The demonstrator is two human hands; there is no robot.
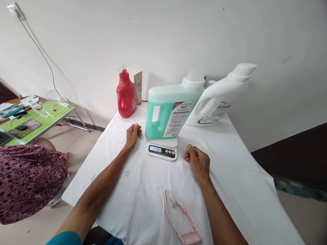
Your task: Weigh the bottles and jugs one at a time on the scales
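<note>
White-clothed table: we are resting our bare left hand and right hand
Green translucent plastic bottle: is standing on a white digital scale between them
Grip: we are curling both loosely closed, holding nothing visible

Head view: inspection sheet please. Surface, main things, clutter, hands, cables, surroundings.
Surface: white cloth, creased.
Main things: green-tinted bottle standing on the scale; display reads 2180.
Clutter: red bottle, tan tube and white bottle toward the wall; pink strap-like item in front.
Hands: left hand, right hand curled either side of the scale; nothing seen held.
Cables: white cable from wall socket down to green table.
Surroundings: wall behind; person in patterned clothing at left.
</note>
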